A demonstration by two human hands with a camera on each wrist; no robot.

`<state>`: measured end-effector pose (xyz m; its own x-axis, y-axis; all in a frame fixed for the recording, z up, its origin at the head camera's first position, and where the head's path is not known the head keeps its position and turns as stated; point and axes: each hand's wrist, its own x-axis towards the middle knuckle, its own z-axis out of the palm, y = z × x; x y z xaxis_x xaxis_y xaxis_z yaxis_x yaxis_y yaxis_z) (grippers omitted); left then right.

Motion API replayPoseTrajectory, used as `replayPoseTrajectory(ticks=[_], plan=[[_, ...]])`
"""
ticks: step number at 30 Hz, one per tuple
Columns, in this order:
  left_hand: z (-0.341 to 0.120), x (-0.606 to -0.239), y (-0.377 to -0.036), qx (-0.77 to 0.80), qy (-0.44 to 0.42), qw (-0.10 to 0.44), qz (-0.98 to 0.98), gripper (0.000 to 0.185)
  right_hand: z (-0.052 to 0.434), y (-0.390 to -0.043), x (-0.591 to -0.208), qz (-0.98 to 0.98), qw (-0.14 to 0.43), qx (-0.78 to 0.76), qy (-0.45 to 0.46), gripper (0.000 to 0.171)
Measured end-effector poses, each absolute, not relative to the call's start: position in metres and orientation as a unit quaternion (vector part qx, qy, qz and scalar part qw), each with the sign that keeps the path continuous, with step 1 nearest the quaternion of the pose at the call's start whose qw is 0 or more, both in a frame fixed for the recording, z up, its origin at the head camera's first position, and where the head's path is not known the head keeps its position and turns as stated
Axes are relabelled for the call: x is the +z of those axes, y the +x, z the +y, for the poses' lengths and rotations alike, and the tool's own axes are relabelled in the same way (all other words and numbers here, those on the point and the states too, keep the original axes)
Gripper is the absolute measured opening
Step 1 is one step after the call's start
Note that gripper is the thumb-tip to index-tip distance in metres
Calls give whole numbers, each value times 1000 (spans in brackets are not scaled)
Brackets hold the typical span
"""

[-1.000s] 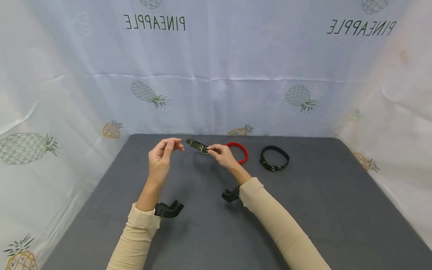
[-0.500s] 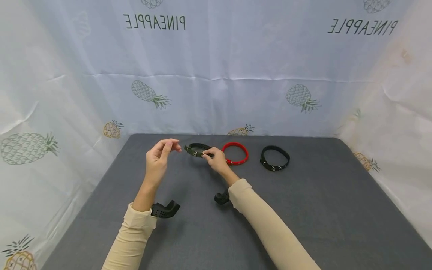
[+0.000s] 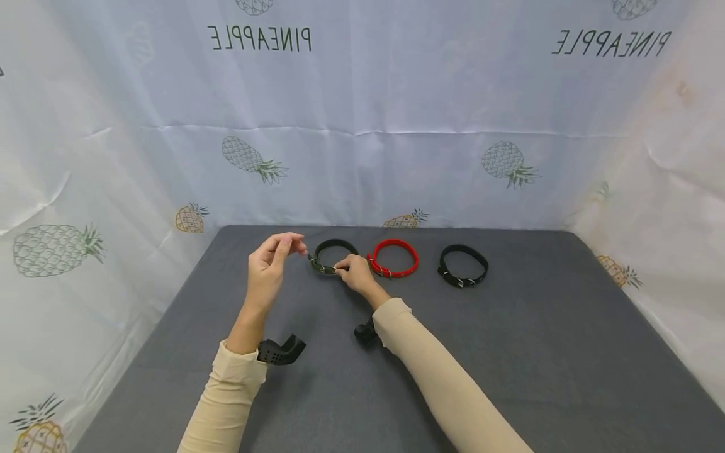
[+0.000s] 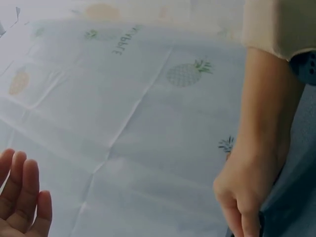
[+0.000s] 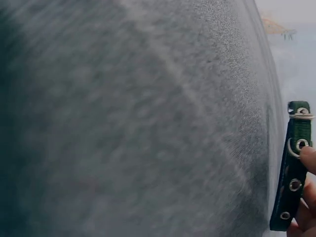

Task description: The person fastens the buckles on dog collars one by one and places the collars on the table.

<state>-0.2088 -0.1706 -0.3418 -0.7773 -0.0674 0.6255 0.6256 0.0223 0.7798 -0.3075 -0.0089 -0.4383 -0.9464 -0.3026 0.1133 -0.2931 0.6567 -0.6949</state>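
My right hand [image 3: 360, 275] pinches the front of a dark green buckled collar [image 3: 324, 268] near its buckle, low at the far side of the table. In the right wrist view the collar [image 5: 290, 170] shows a metal buckle, a ring and eyelets, with the fingertips [image 5: 309, 159] at its edge. My left hand [image 3: 269, 267] is held up just left of the collar, fingers relaxed and nothing in them. The left wrist view shows those loose fingers [image 4: 22, 197] and, at the right, the back of my right hand reaching down.
A red collar [image 3: 392, 273] lies just right of the green one. Farther right is a black collar [image 3: 460, 282], also looped. The grey table [image 3: 340, 402] meets a white pineapple-print cloth [image 3: 362, 176] at its back edge.
My right hand has brought the green collar down and slightly left, from raised to table level, turning it from edge-on to an open loop. The left hand stays almost still.
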Motion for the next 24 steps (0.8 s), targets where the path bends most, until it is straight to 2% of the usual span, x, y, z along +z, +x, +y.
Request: replayPoseTrajectory(ticks=[6, 12, 20, 24], plan=[[-166, -337, -210, -665, -213, 253, -670, 23, -20, -309, -438, 925, 17, -344, -158, 22], [-161, -338, -212, -667, -219, 251, -667, 24, -24, -308, -443, 940, -3, -302, -156, 19], [-160, -340, -212, -667, -213, 248, -670, 25, -20, -311, -441, 919, 19, -361, -161, 25], [-158, -341, -214, -672, -208, 242, -668, 23, -13, -311, -432, 900, 3, -389, -197, 29]])
